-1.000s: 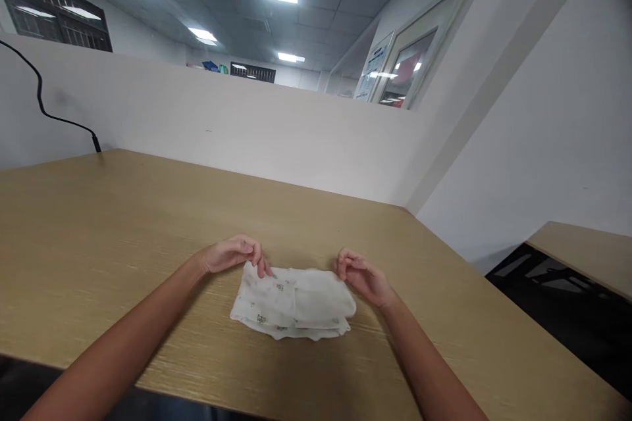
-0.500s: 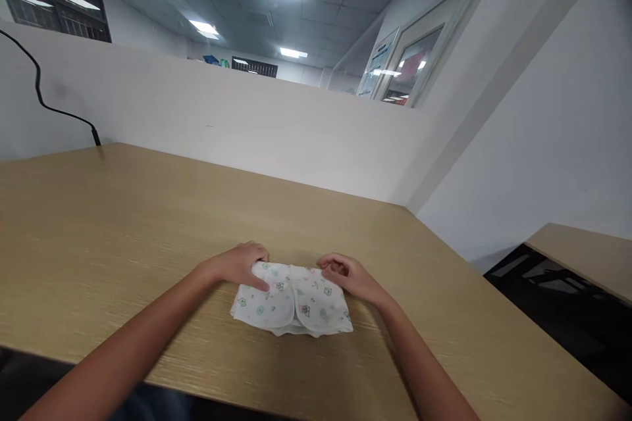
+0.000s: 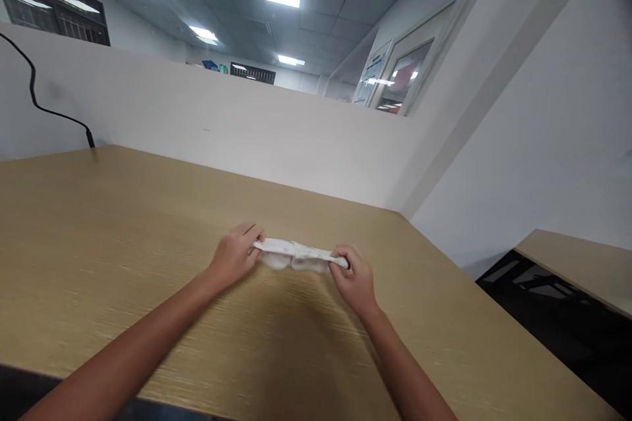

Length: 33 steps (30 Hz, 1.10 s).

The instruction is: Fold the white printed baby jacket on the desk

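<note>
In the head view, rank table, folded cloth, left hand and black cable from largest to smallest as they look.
1. Table, by far the largest.
2. Folded cloth, wider than the hand but thin.
3. Left hand, close to the cloth in area, so this order is unsure.
4. Black cable, long but thinnest; it is also farther away.

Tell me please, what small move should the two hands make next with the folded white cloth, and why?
Probably lower the folded cloth flat onto the wooden table and smooth it. The left hand pinches one end and the right hand the other, so the cloth hangs stretched between them just above the table, sagging a little in the middle. Setting it down would likely keep the folds together.
</note>
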Each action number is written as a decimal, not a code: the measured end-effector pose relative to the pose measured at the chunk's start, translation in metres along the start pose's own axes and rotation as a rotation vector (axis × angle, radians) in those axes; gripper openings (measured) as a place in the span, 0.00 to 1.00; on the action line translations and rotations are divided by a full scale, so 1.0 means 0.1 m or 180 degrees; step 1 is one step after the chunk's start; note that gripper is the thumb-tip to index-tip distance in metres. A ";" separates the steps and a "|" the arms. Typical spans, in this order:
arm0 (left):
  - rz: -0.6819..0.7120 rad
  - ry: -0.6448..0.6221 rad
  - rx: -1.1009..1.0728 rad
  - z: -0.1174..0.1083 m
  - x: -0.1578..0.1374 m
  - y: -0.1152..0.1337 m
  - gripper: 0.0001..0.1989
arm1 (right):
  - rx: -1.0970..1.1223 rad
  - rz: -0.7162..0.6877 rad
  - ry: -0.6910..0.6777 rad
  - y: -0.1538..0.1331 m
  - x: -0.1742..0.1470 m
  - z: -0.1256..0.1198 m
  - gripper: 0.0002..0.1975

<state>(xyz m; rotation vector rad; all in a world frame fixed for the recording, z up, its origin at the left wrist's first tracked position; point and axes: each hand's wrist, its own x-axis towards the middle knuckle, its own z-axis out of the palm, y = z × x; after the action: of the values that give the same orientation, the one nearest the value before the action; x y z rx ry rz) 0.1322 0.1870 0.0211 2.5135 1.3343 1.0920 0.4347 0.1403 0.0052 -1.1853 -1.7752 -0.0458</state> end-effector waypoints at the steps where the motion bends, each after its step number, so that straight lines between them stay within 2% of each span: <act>1: 0.0050 0.0132 0.0028 -0.02 0.01 0.01 0.11 | -0.0027 -0.0045 0.0150 0.00 0.00 -0.02 0.02; 2: 0.0136 0.0159 0.0062 -0.02 0.01 0.01 0.13 | -0.0042 -0.0095 0.0155 0.01 0.00 -0.03 0.02; 4: 0.0335 -0.0025 0.0135 0.01 0.00 -0.03 0.14 | -0.0014 -0.0188 -0.0256 0.03 -0.01 -0.04 0.04; 9: 0.0724 -0.0996 -0.0054 0.19 -0.05 -0.31 0.11 | 0.0151 -0.0037 -0.1631 0.13 -0.06 0.00 0.06; 12: 0.0819 -0.1478 -0.0448 0.20 -0.07 -0.42 0.10 | 0.0273 0.0229 -0.2092 0.15 -0.09 0.00 0.04; 16: 0.0636 -0.1512 -0.0592 0.20 -0.06 -0.42 0.15 | 0.0245 0.0301 -0.2130 0.11 -0.09 -0.01 0.06; 23: 0.0284 -0.1108 -0.0268 0.41 -0.10 -0.33 0.20 | 0.0174 0.0380 -0.1970 0.07 -0.11 0.07 0.09; 33: 0.0263 -0.1303 -0.0197 0.36 -0.07 -0.26 0.28 | 0.0131 0.0356 -0.2045 0.04 -0.09 0.07 0.19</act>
<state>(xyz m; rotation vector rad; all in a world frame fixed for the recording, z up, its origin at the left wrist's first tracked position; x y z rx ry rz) 0.1340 0.2059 -0.0194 2.5773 1.0756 0.5703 0.4334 0.1402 -0.0069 -1.3611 -2.2350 0.4844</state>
